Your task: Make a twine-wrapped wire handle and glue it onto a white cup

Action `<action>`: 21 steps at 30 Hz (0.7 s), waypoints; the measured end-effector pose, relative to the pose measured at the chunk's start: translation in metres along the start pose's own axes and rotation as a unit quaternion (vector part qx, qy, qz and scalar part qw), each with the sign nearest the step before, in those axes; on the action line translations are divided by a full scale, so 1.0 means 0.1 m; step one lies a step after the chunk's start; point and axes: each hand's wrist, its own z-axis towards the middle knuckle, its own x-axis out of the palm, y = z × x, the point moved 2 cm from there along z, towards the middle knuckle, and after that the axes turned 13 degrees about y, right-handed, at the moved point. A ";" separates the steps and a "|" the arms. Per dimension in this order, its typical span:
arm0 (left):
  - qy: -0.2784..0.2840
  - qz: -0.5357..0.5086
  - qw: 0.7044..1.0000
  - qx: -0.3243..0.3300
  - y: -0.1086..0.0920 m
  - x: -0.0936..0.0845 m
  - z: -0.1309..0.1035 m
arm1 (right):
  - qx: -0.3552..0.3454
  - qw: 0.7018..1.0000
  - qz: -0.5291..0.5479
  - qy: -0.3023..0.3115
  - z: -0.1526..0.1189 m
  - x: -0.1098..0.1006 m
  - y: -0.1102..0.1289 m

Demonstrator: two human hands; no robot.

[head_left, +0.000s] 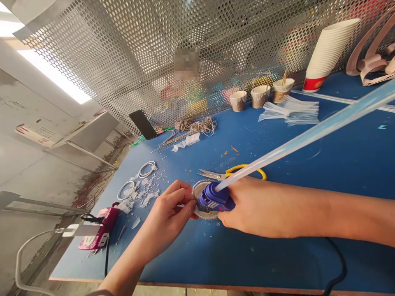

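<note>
My right hand (256, 207) is closed around a blue hot glue gun (212, 199), and a long clear glue stick (296, 144) sticks out of its back toward the upper right. Under the gun's front lies a small round cup (199, 188) with a corded rim, seen from above and partly covered. With fingers pinched at the cup's left rim, my left hand (171, 209) steadies it. The glue gun's nozzle tip is hidden. Just behind the cup rests a pair of scissors (212, 174) with yellow handles, blades pointing left.
A purple power strip (103, 230), white rings (147, 169) and scraps lie left. Behind are a phone (142, 124), a cord bundle (203, 125), small handled baskets (238, 101), white strips (290, 111) and stacked paper cups (331, 53). A perforated metal screen (138, 53) bounds the blue table (179, 263).
</note>
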 end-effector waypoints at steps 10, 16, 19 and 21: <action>0.006 -0.002 1.000 0.003 0.01 0.01 0.00 | 0.008 1.000 0.027 0.000 -0.04 -0.01 -0.02; -0.005 0.003 1.000 0.001 -0.01 0.01 0.00 | -0.046 0.981 -0.186 0.024 -0.02 0.05 0.03; -0.011 -0.002 1.000 0.003 -0.03 0.01 0.02 | -0.089 0.945 -0.310 0.060 -0.01 0.06 0.07; -0.014 0.000 1.000 0.007 -0.04 0.01 0.02 | -0.105 0.932 -0.340 0.067 -0.02 0.06 0.08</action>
